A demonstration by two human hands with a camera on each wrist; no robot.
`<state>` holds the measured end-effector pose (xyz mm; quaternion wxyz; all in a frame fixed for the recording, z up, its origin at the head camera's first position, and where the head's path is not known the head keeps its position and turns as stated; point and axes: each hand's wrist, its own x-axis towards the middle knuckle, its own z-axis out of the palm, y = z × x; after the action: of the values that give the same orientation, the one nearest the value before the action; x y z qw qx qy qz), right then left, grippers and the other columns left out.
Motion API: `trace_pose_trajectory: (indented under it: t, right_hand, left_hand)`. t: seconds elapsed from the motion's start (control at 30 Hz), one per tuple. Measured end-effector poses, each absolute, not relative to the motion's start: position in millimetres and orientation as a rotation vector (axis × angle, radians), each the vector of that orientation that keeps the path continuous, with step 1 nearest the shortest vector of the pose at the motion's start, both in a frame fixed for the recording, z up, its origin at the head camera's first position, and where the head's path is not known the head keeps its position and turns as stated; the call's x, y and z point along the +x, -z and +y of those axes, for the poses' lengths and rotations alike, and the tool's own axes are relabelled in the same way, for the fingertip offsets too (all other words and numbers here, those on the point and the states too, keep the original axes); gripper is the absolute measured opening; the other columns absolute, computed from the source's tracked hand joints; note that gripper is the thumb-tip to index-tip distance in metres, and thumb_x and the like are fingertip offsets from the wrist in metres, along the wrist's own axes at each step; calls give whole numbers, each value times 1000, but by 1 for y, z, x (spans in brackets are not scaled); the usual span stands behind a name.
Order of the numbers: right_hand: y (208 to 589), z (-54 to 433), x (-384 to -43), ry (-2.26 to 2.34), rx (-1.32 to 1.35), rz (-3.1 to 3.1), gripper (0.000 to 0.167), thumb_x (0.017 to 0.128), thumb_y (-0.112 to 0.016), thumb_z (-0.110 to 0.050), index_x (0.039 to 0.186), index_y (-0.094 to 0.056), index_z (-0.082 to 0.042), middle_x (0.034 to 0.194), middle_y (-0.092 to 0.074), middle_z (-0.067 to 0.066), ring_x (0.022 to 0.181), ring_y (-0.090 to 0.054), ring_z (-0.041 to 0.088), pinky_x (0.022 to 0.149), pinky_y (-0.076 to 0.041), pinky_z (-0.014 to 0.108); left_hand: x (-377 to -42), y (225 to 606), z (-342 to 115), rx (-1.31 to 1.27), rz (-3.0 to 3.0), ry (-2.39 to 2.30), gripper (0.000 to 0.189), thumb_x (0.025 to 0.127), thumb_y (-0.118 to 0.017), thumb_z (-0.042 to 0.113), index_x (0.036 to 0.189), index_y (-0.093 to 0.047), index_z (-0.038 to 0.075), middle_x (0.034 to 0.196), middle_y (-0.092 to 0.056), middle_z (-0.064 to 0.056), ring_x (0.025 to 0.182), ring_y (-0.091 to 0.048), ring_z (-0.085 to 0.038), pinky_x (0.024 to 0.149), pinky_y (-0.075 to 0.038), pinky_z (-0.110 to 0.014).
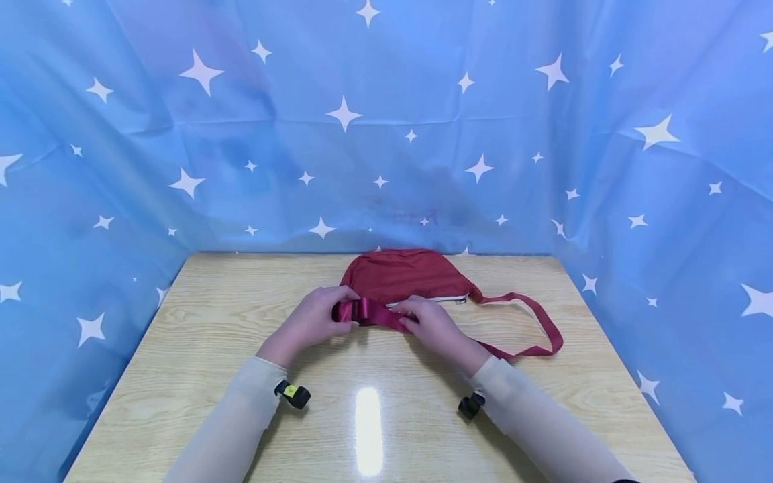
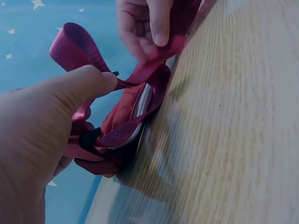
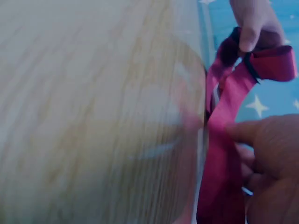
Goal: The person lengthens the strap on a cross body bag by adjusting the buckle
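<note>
A dark red waist bag (image 1: 401,274) with a pale zipper (image 1: 449,298) lies at the far side of the table. My left hand (image 1: 320,314) pinches its red strap (image 2: 77,44) beside a black strap slider (image 3: 251,67), where the webbing stands up in a loop. Further right along the same strap, my right hand (image 1: 430,325) holds the flat webbing between thumb and fingers, as the right wrist view shows. A second black piece (image 2: 89,138) sits on the strap below the left thumb. From the right hand, the strap curves round to the bag's right end.
The wooden table (image 1: 241,282) reaches back to a blue curtain (image 1: 410,174) with white stars, which also hangs along both sides. The strap's far bend (image 1: 557,339) lies on the table to the right. Light reflects off the tabletop near the front.
</note>
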<state>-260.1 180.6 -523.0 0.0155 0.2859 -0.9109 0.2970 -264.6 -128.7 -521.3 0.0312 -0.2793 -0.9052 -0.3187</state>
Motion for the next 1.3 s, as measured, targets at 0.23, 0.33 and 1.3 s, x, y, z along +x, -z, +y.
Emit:
trace_pose_trajectory:
  t: [0.23,0.33,1.3]
  right_hand:
    - [518,202,-259,-970,873,-2789,27,100,-78,5,118,-85,-12,108,-76,1,96,-70,17,84,-60,39]
    - [518,217,-261,-961,837,-2812,27,100,-78,5,118,-85,-13,110,-77,0,101,-72,18,87,-61,41]
    - [514,210,-261,-962,959,-2854,40,103,-77,-1,140,-78,-16,132,-77,4,125,-72,23,106,-58,47]
  left_hand:
    - [-264,522,-131,-844,-2801,988,50,89,-94,24,134,-72,21,120,-75,3,103,-65,-19,92,-56,-42]
    - [-264,522,-132,-849,-2801,983,50,90,-95,25,134,-72,22,123,-75,2,107,-67,-19,94,-57,-43]
    - [-266,521,-131,-843,-2818,984,50,89,-95,27,133,-72,24,118,-74,3,100,-64,-18,89,-56,-40]
